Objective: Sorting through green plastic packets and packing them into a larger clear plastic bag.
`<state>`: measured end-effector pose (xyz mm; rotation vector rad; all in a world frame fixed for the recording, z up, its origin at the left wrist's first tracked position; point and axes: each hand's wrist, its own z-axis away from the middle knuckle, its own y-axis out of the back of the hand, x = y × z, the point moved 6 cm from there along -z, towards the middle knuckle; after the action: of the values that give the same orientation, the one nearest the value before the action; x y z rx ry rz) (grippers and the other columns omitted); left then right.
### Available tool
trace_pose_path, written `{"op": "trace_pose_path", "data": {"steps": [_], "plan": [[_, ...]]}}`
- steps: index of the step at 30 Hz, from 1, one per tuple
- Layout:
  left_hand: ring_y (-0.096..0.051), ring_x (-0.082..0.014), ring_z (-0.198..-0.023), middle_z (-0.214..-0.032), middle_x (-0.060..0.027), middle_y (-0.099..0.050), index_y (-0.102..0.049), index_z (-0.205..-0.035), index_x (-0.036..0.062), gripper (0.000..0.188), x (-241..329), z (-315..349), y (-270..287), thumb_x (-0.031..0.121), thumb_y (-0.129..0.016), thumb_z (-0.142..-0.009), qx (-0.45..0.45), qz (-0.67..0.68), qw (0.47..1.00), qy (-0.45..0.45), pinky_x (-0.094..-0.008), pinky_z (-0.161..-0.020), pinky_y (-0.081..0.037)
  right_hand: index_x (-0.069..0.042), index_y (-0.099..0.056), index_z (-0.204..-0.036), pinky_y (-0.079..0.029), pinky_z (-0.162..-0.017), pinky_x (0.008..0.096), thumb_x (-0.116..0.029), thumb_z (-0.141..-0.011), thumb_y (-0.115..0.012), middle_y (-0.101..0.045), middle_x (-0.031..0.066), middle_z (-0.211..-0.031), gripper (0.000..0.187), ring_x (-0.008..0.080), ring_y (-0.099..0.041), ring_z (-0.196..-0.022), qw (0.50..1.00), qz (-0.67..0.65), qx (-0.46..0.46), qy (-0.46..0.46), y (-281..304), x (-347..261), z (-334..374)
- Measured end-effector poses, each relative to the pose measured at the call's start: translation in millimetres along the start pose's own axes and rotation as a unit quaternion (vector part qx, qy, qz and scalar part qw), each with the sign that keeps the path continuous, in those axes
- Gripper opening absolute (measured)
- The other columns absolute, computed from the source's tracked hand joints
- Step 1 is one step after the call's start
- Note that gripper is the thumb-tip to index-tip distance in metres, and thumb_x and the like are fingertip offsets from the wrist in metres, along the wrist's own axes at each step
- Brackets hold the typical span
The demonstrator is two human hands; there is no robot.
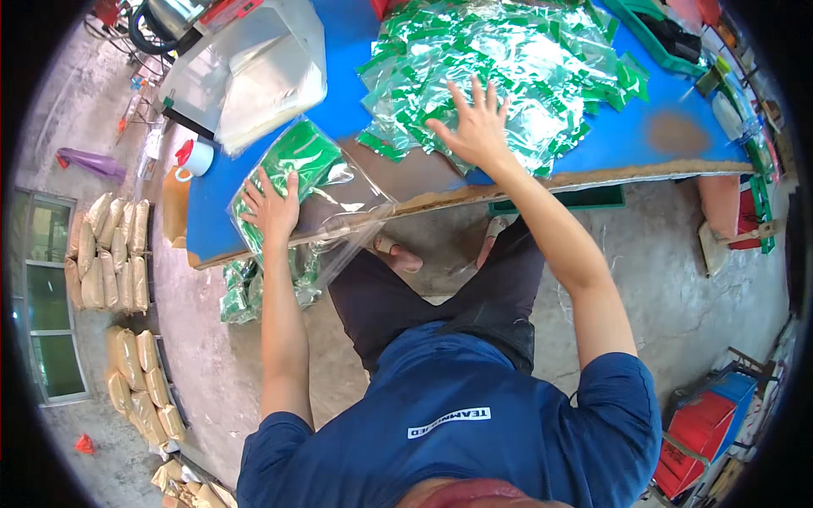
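Observation:
My left hand [273, 207] lies with spread fingers on a clear plastic bag [343, 193] at the table's near left edge. Inside that bag, a stack of green packets [305, 157] shows through. The bag's loose end hangs over the edge toward my lap. My right hand [476, 127] rests, fingers spread, on the near side of a wide heap of small green-and-clear plastic packets [500, 51]. Nothing is gripped in either hand as far as I can see. Below the left forearm, another clear bag with green packets [246, 292] sits beneath the table edge.
A blue table [212, 220] with a worn edge spans the front. A tray of clear bags [262, 93] stands left, near a white mug with a red lid [195, 158]. A green crate [652, 38] is at the far right. Brown sacks [110, 254] are stacked on the left floor.

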<state>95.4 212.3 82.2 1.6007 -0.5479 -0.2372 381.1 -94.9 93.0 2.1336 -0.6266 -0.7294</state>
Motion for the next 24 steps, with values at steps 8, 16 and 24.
{"op": "trace_pose_path", "data": {"steps": [8,16,24], "plan": [[-0.012,-0.0423,-0.153,-0.165,-0.0212,-0.018,-0.027,-0.16,0.0178,0.093,-66.4,-86.9,12.7,0.076,-0.045,-0.09,0.054,-0.04,0.991,-0.117,-0.0682,-0.117,-0.006,-0.013,-0.047,-0.147,-0.013,-0.111,0.0751,-0.069,-0.087,-0.056,-0.034,0.0285,-0.154,0.082,0.0552,-0.024,-0.144,0.994,0.016,-0.104,-0.03,-27.4,-21.4,0.2],[-0.067,-0.0141,-0.073,-0.086,-0.0095,-0.071,-0.068,-0.103,-0.0014,0.032,59.2,166.1,1.9,0.029,-0.058,-0.103,-0.286,0.595,0.742,-0.118,-0.0263,-0.068,-0.055,-0.001,-0.061,-0.127,-0.026,-0.116,0.0603,-0.037,-0.096,-0.062,-0.058,0.0194,-0.136,0.048,0.0396,-0.048,-0.134,0.987,-0.087,-0.07,0.114,52.9,-28.5,69.8],[-0.071,-0.0184,-0.089,-0.106,-0.0161,-0.072,-0.063,-0.119,-0.0006,0.037,111.6,188.9,-73.1,0.032,-0.062,-0.102,-0.308,0.746,0.577,0.129,-0.0292,-0.077,-0.058,0.0,-0.06,-0.129,-0.039,-0.109,0.0512,-0.027,-0.095,-0.062,-0.058,0.0235,-0.134,0.044,0.0406,-0.052,-0.129,0.925,-0.256,-0.192,0.203,36.9,-99.8,93.9]]}}
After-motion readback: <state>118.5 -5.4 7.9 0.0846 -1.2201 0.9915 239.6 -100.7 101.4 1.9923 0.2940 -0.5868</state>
